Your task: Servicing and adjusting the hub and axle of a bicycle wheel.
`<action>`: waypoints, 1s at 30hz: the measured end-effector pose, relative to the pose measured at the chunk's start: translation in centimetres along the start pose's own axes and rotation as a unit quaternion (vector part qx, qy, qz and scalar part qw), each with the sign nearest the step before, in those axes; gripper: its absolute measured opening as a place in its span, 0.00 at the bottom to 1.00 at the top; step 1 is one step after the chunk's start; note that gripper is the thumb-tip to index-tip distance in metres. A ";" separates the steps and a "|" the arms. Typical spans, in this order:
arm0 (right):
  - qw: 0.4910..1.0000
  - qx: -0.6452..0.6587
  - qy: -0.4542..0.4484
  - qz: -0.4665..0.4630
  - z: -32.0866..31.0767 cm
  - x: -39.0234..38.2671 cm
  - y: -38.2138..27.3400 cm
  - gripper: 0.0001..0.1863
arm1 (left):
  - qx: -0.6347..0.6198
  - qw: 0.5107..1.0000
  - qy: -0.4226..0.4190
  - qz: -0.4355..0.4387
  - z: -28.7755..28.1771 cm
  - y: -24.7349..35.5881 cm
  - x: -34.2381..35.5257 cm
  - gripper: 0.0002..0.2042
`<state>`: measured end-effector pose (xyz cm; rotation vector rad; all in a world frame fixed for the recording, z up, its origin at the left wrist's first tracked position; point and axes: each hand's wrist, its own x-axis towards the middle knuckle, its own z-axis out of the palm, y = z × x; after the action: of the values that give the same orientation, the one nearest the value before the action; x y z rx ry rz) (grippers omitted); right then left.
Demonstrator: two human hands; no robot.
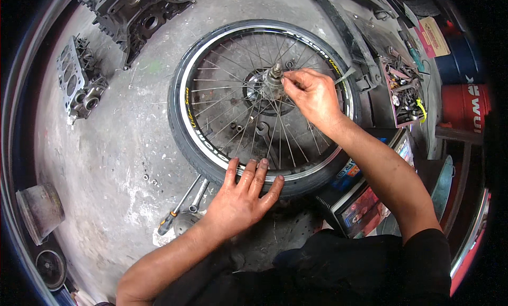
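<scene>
A bicycle wheel [184,115] with a black tyre and lettered rim lies flat on the grey surface. My left hand [241,200] rests on the near side of the rim and tyre, fingers apart, holding nothing. At the centre, my right hand [312,99] has thumb and fingers closed at the metal hub axle [275,71], which points upward; whether a small part is between the fingertips is hard to tell. An open-end wrench [264,132] and small nuts show between the spokes. Below the tyre lie a screwdriver [168,221] and a second wrench [199,196].
Dark engine block [127,20] and cylinder head [73,78] at upper left; metal pot [39,216] at left. At right are a dark metal arm [349,41], tool tray [402,94], red drum [463,107], and boxes [357,205] beside the tyre.
</scene>
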<state>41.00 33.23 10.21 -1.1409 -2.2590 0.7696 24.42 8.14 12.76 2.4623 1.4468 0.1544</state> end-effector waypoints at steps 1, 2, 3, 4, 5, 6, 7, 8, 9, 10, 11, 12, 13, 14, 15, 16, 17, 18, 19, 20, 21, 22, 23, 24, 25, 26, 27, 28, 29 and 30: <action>1.000 0.001 -0.001 0.001 0.0 0.0 0.1 0.12 | 0.003 1.000 0.003 0.006 -0.2 0.0 0.1 0.27; 1.000 -0.003 0.003 -0.001 -0.2 0.0 0.3 0.12 | 0.002 1.000 0.003 0.006 -0.2 -0.1 0.2 0.27; 1.000 -0.007 0.008 -0.002 -0.2 0.0 0.4 0.12 | 0.001 1.000 0.004 0.010 -0.2 -0.1 0.3 0.27; 1.000 -0.007 0.008 -0.002 -0.3 0.1 0.5 0.12 | 0.001 1.000 0.004 0.013 -0.2 0.0 0.4 0.27; 1.000 -0.017 0.000 0.006 -0.4 0.2 0.4 0.12 | 0.001 1.000 0.003 0.013 -0.1 0.0 0.4 0.27; 1.000 -0.026 -0.007 0.014 -0.4 0.3 0.4 0.12 | -0.002 1.000 0.004 0.008 -0.1 0.1 0.4 0.27; 1.000 -0.025 -0.008 0.014 -0.5 0.6 0.3 0.12 | -0.005 1.000 0.004 0.003 -0.1 0.2 0.3 0.27; 0.999 -0.040 -0.017 0.014 -0.5 0.9 0.3 0.12 | -0.006 1.000 0.003 0.003 -0.1 0.2 0.4 0.27; 0.998 -0.055 -0.026 0.015 -0.5 1.2 0.4 0.11 | -0.006 1.000 0.003 0.002 -0.1 0.2 0.4 0.27; 0.998 -0.055 -0.027 0.015 -0.6 1.8 0.7 0.11 | -0.006 1.000 0.004 0.000 -0.1 0.2 0.5 0.26; 0.994 -0.026 -0.064 0.081 -0.7 2.4 0.9 0.11 | -0.006 1.000 0.004 -0.001 -0.1 0.2 0.5 0.26; 0.984 0.003 -0.100 0.146 -0.9 2.7 1.1 0.10 | -0.006 1.000 0.006 0.002 -0.1 0.3 0.6 0.26; 0.984 0.002 -0.101 0.145 -1.1 2.8 1.1 0.10 | -0.006 1.000 0.008 0.005 -0.1 0.3 0.7 0.26; 0.981 0.025 -0.099 0.167 -1.1 2.8 1.1 0.10 | -0.006 1.000 0.008 0.003 -0.1 0.3 0.7 0.26; 0.976 0.046 -0.096 0.189 -1.2 2.8 1.1 0.10 | -0.007 1.000 0.010 0.004 -0.1 0.3 0.7 0.26; 0.974 0.067 -0.103 0.192 -1.3 2.9 1.4 0.10 | -0.008 1.000 0.013 0.006 -0.1 0.2 0.7 0.26; 0.974 0.068 -0.104 0.192 -1.3 2.9 1.4 0.10 | -0.008 1.000 0.012 0.004 -0.1 0.2 0.7 0.26; 0.964 0.116 -0.115 0.210 -1.4 2.9 1.4 0.10 | -0.008 1.000 0.013 0.004 0.0 0.1 0.6 0.26; 0.952 0.164 -0.125 0.228 -1.5 3.0 1.2 0.10 | -0.008 1.000 0.015 0.004 0.0 0.0 0.5 0.26; 0.952 0.167 -0.129 0.223 -1.7 2.9 1.1 0.10 | -0.009 1.000 0.015 0.004 0.1 0.0 0.4 0.26; 0.952 0.167 -0.129 0.223 -1.6 2.7 1.8 0.10 | -0.013 1.000 0.019 0.007 0.1 -0.1 0.2 0.26; 0.944 0.210 -0.129 0.222 -1.4 2.5 2.9 0.11 | -0.016 1.000 0.024 0.009 0.1 -0.1 0.0 0.26; 0.934 0.252 -0.129 0.220 -1.3 2.3 3.5 0.12 | -0.017 1.000 0.024 0.008 0.2 -0.2 -0.1 0.26; 0.933 0.253 -0.131 0.220 -1.0 2.0 3.9 0.12 | -0.025 0.999 0.019 0.009 0.2 -0.2 -0.2 0.27; 0.936 0.256 -0.117 0.213 -0.5 1.6 4.3 0.12 | -0.033 0.999 0.014 0.008 0.3 -0.3 -0.4 0.27; 0.937 0.262 -0.106 0.206 0.0 1.3 4.6 0.13 | -0.033 0.999 0.009 0.002 0.5 -0.3 -0.5 0.27; 0.946 0.253 -0.100 0.178 0.3 1.0 4.9 0.13 | -0.038 0.999 0.019 0.002 0.7 -0.3 -0.9 0.28; 0.953 0.245 -0.094 0.149 0.3 0.5 5.6 0.14 | -0.041 0.999 0.027 -0.001 0.9 -0.3 -1.1 0.29; 0.963 0.202 -0.098 0.146 -0.3 0.0 5.6 0.16 | -0.041 0.998 0.038 0.007 0.8 -0.4 -1.3 0.30; 0.965 0.200 -0.102 0.137 -0.8 -0.4 5.7 0.17 | -0.043 0.997 0.057 0.006 0.5 -0.5 -1.5 0.30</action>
<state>44.90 35.87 6.93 -1.2275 -1.9887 1.4384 23.38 6.97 12.25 2.4272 1.4391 0.3584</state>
